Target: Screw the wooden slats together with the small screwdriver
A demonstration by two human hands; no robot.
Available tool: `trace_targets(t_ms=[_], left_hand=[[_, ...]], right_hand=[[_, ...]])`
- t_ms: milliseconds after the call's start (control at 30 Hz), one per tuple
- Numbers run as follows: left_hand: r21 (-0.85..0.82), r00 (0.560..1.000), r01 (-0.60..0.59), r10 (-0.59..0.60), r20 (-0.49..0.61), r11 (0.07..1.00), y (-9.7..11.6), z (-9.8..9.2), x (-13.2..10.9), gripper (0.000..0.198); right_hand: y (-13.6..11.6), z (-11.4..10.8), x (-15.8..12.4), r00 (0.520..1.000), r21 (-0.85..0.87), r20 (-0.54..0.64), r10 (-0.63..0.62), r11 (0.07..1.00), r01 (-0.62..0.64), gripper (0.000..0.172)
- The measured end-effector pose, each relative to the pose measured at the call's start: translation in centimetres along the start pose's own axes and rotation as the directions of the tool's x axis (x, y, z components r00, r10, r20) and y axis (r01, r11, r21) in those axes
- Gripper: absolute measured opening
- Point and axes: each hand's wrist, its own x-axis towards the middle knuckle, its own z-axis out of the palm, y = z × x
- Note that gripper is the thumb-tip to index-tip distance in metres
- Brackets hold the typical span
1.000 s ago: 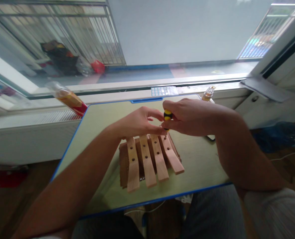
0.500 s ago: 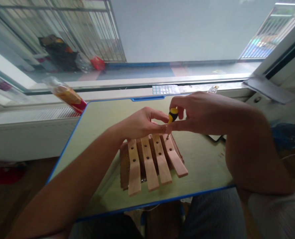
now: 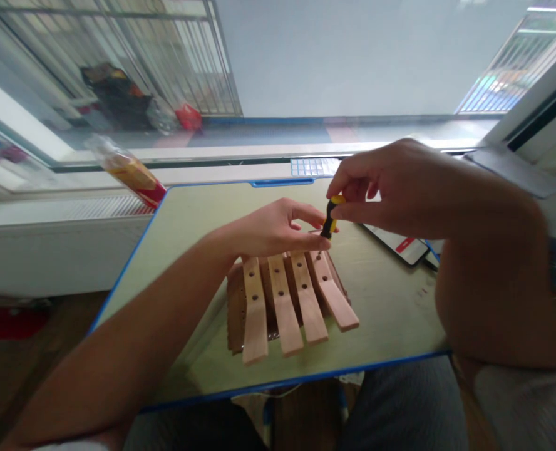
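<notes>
My right hand [image 3: 386, 188] pinches the upper end of a short yellow-and-black screwdriver [image 3: 329, 220]. The thumb and index finger of my left hand [image 3: 275, 228] close around the lower part of its handle. The screwdriver stands nearly upright, its tip at a screw [image 3: 320, 255] in the upper hole of the rightmost wooden piece [image 3: 339, 304]. Several similar bent, flat wooden pieces [image 3: 287, 313] with two visible dark holes each lie side by side to the left. Beneath them is a piece of brown cardboard [image 3: 235, 319]. My left hand covers the far ends of some pieces.
The small table [image 3: 188, 216] has a blue edge. A phone or tablet-like device [image 3: 407, 249] lies at its right, partly behind my right arm. Beyond the left corner leans a clear package with yellow and red [image 3: 134, 178]. A gridded sheet [image 3: 313, 166] rests on the windowsill.
My right hand has risen and shifted right, its fingers now at the top of the screwdriver, showing more of the handle. My left hand stays around the lower handle. The view shifted slightly.
</notes>
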Motion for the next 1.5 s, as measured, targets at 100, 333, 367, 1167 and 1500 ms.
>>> trace_targets(t_ms=[100, 333, 367, 1167, 1500], left_hand=[[-0.013, 1.000, -0.006, 0.005, -0.012, 1.000, 0.1, 0.1, -0.1, 0.030], [-0.043, 0.999, -0.010, 0.008, -0.032, 0.999, 0.1, 0.0, -0.2, 0.035], [-0.046, 0.999, -0.004, 0.003, -0.032, 0.999, 0.0, 0.0, -0.2, 0.034], [-0.109, 0.999, -0.030, 0.031, 0.012, 0.994, -0.7, -0.2, 0.1, 0.032], [-0.076, 1.000, -0.011, 0.012, 0.011, 0.997, -0.1, -0.1, 0.0, 0.037]], right_hand=[[-0.2, 0.3, 0.1, 0.998, -0.005, -0.023, 0.052, 0.999, -0.052, 0.021], [-0.3, 1.2, 0.6, 0.991, -0.051, -0.069, 0.119, 0.991, -0.122, 0.041], [-0.4, 1.3, 0.7, 0.991, -0.048, -0.073, 0.115, 0.992, -0.119, 0.043], [1.0, 0.0, -0.3, 0.975, 0.246, -0.049, -0.215, 0.944, 0.221, 0.017], [0.8, 0.1, 0.0, 0.987, 0.214, -0.050, -0.151, 0.964, 0.159, 0.019]])
